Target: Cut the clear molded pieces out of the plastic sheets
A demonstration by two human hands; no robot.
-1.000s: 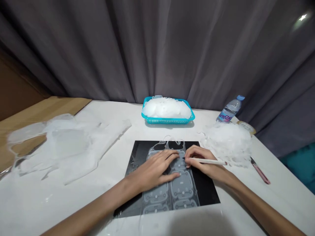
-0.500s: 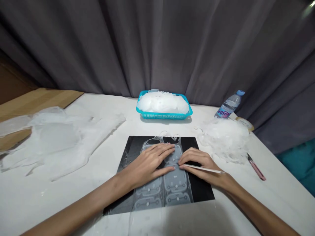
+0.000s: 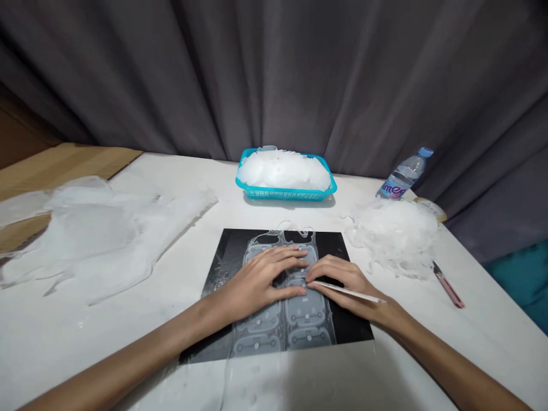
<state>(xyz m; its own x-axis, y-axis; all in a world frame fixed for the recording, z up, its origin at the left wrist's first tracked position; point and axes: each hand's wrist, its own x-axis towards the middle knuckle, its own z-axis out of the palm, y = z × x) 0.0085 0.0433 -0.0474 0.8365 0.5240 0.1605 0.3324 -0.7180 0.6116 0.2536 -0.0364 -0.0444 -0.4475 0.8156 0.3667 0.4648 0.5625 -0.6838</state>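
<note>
two hands [image 3: 261,279], one basket [image 3: 286,193], perhaps one bottle [image 3: 403,178]

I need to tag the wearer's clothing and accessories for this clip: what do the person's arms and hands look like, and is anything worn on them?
Both arms are bare as far up as the picture shows, with no sleeves in view. The left hand and right hand wear no gloves; no rings, watch or wristbands are visible. Fingers are slender, nails short and unpainted.

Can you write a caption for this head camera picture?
Left hand flat on a clear film sheet; right hand holds a white tool.
</note>
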